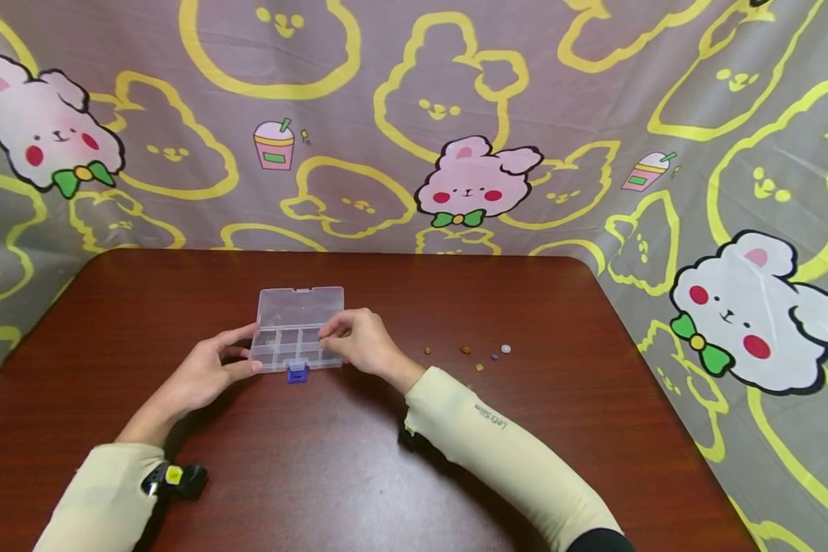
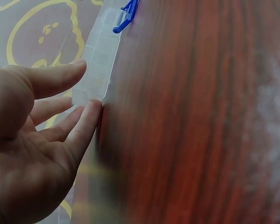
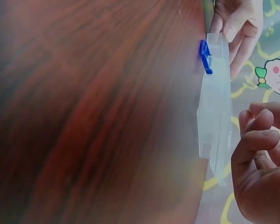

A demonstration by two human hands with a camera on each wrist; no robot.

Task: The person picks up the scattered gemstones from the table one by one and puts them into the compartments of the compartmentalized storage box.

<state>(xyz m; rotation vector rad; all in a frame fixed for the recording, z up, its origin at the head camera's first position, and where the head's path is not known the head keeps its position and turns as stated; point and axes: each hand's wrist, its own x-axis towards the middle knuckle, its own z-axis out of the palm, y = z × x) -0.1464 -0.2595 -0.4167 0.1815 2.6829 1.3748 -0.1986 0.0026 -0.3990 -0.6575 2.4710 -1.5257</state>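
A clear plastic compartment box (image 1: 265, 366) stands on the table with its lid (image 1: 300, 307) raised at the back and a blue latch (image 1: 297, 374) at the front. At the box's left end, my left hand (image 1: 203, 376) holds it between thumb and fingers. My right hand (image 1: 366, 341) is over the right-hand compartments, fingers bent and fingertips drawn together. Whether something small sits between those fingertips is hidden in the head view and unclear in the right wrist view. Something small and yellowish, too small to name, lies in a left rear compartment.
Several small bead-like pieces lie right of the box, among them a brown one (image 1: 465, 349), a white one (image 1: 506, 349), a blue one (image 1: 494, 356) and a yellow one (image 1: 479, 367). A patterned cloth (image 1: 359, 115) hangs behind the dark wooden table (image 1: 331, 475).
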